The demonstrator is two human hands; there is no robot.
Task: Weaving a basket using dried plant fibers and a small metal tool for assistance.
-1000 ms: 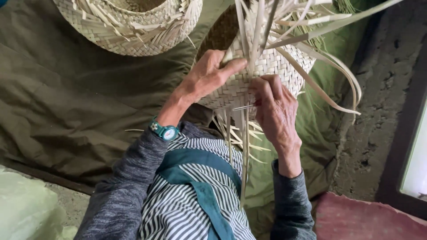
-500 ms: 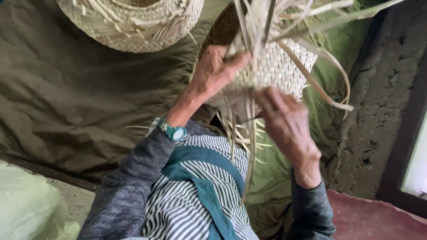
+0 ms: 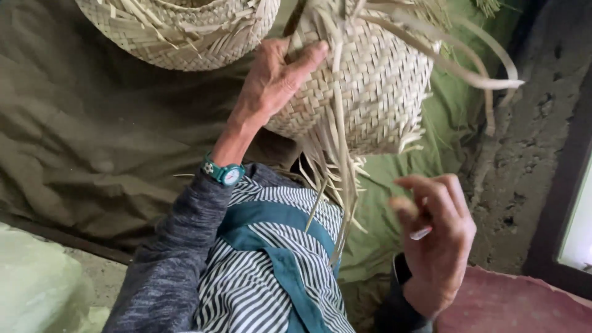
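While the left hand (image 3: 271,83) is pressing against the side of the half-woven basket (image 3: 364,92), its thumb is lying along the weave toward the upper right and its fingers are curling round the far side, out of sight — so it is gripping the basket rather than merely resting on it. The basket is hanging just above the person's lap, mouth toward the top of the view, with its loose strips (image 3: 342,185) trailing downward from below the thumb. Those strips are running roughly top to bottom, and that long axis is pointing straight down toward the striped top with teal straps (image 3: 277,265).

The right hand (image 3: 435,240) is hovering apart from the weave, below and to the right of the basket, with the strip ends lying to the left of its fingertips. Its fingers are loosely bent, half open; a thin pale sliver seems to be sitting near the thumb, though the blur is making it hard to tell whether anything is being pinched. Of the two hands, the left is the one touching the basket; the right is nearer the hanging strip ends.

Above the left fingers a second woven basket (image 3: 179,31) is lying on the olive cloth (image 3: 92,135) — well clear of both hands. A teal wristwatch (image 3: 223,172) is sitting on the left wrist.
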